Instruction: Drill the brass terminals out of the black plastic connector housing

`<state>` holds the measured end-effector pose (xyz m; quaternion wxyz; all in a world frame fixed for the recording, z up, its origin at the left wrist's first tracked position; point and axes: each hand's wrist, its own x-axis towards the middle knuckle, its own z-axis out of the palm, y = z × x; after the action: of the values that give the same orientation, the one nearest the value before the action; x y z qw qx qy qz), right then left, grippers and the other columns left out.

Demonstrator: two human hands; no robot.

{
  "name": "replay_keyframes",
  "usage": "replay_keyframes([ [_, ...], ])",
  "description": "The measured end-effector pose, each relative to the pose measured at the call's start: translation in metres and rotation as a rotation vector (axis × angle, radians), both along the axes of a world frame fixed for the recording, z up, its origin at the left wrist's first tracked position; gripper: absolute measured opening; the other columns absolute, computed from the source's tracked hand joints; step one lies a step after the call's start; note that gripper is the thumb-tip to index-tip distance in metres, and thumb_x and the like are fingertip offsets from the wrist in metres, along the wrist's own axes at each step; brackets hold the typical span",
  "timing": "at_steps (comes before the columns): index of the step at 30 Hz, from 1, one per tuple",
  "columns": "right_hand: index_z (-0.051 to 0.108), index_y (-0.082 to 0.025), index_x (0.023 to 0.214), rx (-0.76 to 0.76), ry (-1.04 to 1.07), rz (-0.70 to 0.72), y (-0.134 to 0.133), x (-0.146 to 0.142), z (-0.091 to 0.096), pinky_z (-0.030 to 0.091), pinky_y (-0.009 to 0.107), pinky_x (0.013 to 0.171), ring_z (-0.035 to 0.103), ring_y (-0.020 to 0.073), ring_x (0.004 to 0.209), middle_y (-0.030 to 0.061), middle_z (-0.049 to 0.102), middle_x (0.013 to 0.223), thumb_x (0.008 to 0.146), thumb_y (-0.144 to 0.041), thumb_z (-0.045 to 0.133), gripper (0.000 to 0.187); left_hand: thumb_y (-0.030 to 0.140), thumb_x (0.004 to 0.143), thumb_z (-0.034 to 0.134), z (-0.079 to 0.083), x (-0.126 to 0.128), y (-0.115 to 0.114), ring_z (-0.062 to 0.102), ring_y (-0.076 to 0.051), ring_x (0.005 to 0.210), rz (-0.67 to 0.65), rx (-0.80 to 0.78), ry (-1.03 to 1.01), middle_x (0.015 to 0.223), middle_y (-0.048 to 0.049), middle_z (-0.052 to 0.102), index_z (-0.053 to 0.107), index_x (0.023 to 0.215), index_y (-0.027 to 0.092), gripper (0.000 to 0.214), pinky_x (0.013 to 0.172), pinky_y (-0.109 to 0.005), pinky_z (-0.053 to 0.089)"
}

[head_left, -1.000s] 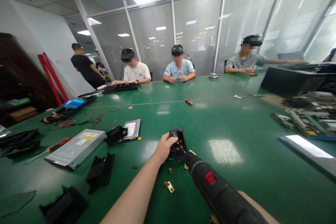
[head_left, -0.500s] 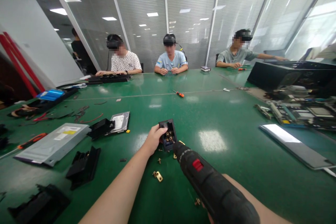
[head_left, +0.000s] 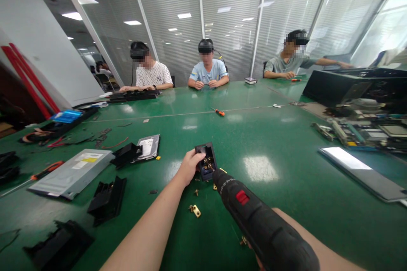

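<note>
Evidently you are at the screw-driving step, with the black, round-bodied power driver with a red switch [head_left: 254, 216] aimed into the small, open black plastic box [head_left: 210, 152]; whether this is loosening or tightening cannot be told. Your left hand [head_left: 190, 165] grips that box by its left side, thumb over the rim, above or against the glossy green surface [head_left: 286, 156]; any contact underneath is hidden. Your right hand [head_left: 260, 262], largely covered by the tool, looks wrapped around its grip. The driver's nose points in at the box's near right corner, towards the gold-coloured metal fittings [head_left: 209, 164] inside. Nearer you lie a loose, flat, gold-coloured metal plate [head_left: 197, 211] and a small brass-coloured screw [head_left: 196, 192]. The next move probably calls for a firm left grip, the tip lined up squarely with a fitting, and even pressure, lest it slip off
</note>
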<state>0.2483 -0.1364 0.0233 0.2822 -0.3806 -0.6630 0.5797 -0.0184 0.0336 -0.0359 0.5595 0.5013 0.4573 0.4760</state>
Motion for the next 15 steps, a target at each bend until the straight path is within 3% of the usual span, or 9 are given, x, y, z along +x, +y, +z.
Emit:
replay_keyframes([
  [15,0.064,-0.019,0.129,-0.035,0.028,0.025,0.0006,0.0050,-0.0077,0.061,0.045,0.090,0.069,0.0245,0.108,0.0103,0.066,0.131,0.103,-0.035,0.065,0.031,0.043,0.072,0.072,0.0012,-0.0010,0.0013,0.066,-0.021,0.071,0.002,-0.008,0.024,0.078,-0.0017,0.068,0.068,0.093,0.015,0.035,0.067,-0.034,0.055],
])
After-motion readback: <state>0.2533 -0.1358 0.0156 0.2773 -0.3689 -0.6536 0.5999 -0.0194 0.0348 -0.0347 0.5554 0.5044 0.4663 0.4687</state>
